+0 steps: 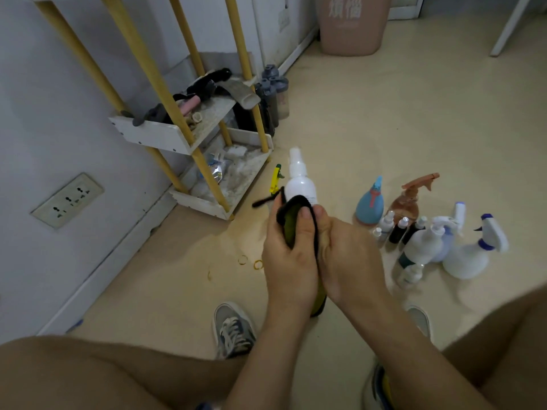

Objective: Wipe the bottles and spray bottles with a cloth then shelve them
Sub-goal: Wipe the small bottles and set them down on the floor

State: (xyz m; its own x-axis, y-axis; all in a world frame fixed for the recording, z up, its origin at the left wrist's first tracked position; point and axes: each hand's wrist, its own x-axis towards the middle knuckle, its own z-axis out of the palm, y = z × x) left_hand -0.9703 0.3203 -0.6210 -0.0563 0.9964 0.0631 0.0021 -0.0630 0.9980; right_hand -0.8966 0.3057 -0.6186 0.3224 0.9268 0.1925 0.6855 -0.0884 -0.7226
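Note:
A small white spray bottle [299, 180] stands out above my hands in the middle of the view. My left hand [288, 250] grips a dark cloth with a green side [291, 220] wrapped round the bottle's lower body. My right hand [346, 255] holds the bottle's base from the right, its fingers curled under the cloth. A group of bottles and spray bottles [429, 235] stands on the floor to the right, among them a blue one [370, 204], a brown trigger sprayer [410, 199] and a white trigger sprayer [473, 253]. The shelf rack [207, 134] stands at the left against the wall.
The rack's two lower shelves hold dusty clutter. Dark grey bottles [272, 96] stand behind it. A yellow clip [275, 179] and rubber bands [250, 261] lie on the floor. A pink bin [352, 25] is at the back. My knees and shoes fill the bottom.

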